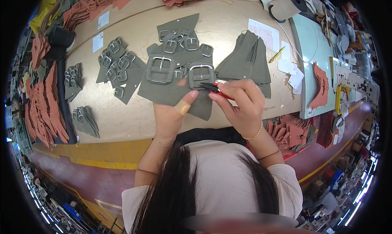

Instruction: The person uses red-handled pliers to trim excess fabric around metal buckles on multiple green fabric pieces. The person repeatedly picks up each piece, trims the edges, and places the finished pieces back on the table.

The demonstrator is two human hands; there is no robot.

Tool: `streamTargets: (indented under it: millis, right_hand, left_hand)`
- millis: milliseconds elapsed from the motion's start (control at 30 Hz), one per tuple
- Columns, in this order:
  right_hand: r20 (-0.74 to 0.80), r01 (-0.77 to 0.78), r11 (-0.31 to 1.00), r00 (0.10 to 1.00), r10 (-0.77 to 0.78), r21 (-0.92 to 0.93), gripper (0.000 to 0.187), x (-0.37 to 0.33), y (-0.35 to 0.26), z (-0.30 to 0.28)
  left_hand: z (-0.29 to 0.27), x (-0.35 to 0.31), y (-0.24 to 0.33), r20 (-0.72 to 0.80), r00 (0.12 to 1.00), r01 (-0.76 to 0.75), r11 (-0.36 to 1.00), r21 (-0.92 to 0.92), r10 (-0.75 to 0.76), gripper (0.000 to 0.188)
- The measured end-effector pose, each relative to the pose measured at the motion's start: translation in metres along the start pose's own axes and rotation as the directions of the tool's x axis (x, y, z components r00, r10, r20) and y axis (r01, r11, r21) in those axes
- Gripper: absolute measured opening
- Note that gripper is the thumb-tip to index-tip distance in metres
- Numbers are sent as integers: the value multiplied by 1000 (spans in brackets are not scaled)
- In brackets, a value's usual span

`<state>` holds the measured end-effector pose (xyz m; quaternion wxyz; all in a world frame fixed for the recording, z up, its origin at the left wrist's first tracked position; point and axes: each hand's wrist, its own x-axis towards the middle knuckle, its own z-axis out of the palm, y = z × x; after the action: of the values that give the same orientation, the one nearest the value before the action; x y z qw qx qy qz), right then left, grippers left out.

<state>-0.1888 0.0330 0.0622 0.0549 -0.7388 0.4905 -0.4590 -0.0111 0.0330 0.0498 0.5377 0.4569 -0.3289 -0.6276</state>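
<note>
My left hand [170,116] is closed on the lower edge of a dark green leather piece [163,91], its bandaged thumb lying on top and the other fingers hidden beneath. A large silver buckle [201,75] with a green strap is on the leather just beyond that thumb. My right hand [246,105] grips red-handled cutting pliers [210,87], their dark jaws at the buckle's lower edge. Whether the jaws are closed on anything is too small to tell. Another large buckle [159,69], its frame wrapped in green, lies left of it.
Green leather pieces with buckles [118,62] lie in piles to the left, and a fan of plain green pieces [245,56] lies to the right. Rust-coloured pieces [47,107] stack at far left. A yellow pen [277,54], paper tags [290,68] and a thread spool [287,7] sit at right.
</note>
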Motion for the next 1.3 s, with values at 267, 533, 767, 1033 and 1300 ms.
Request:
streamTargets:
  millis: [267, 533, 767, 1033, 1300]
  right_hand:
    - [-2, 25, 1000, 1000, -25, -2, 23, 1, 2, 6]
    - [-30, 26, 999, 999, -27, -29, 22, 0, 3, 8]
    - [-7, -157, 957, 987, 163, 243, 27, -4, 11, 8]
    - [482, -500, 766, 828, 287, 403, 46, 7, 39, -14]
    - [469, -445, 648, 870, 149, 618, 29, 17, 42, -15]
  left_hand:
    - [2, -4, -2, -10, 997, -71, 992, 108, 72, 45]
    - [3, -6, -4, -5, 997, -79, 990, 116, 80, 46]
    - [5, -2, 2, 69, 995, 79, 995, -55, -76, 70]
    - [-6, 4, 7, 295, 894, 414, 871, -264, -336, 68]
    - [0, 8, 0, -106, 994, -29, 1000, -10, 28, 68]
